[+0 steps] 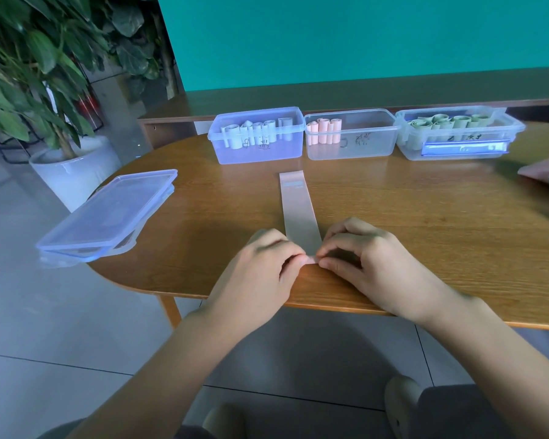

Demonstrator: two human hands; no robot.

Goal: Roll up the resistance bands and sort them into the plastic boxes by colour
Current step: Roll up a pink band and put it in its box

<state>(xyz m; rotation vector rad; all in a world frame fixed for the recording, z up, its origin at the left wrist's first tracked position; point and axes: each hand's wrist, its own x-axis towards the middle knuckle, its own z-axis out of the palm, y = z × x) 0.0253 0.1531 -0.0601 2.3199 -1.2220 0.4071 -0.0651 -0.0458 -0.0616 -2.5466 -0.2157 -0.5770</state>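
Both bare forearms reached in from six o'clock, converging at the centre. The left hand [263,264] and right hand [358,261] sat knuckles-up, fingers curled, their thumbs and fingertips meeting to pinch the near end of a pink band [298,210].

Glossy wood-grain table [425,217], clear plastic boxes [351,134]

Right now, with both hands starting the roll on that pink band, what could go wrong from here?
The pink band lies flat, pinched only at its near end by the left hand and right hand; a loose start may roll crooked or spring open. That end sits close to the table edge, so the roll could slip off. The pink rolls are in the middle box, easily confused with its neighbours.
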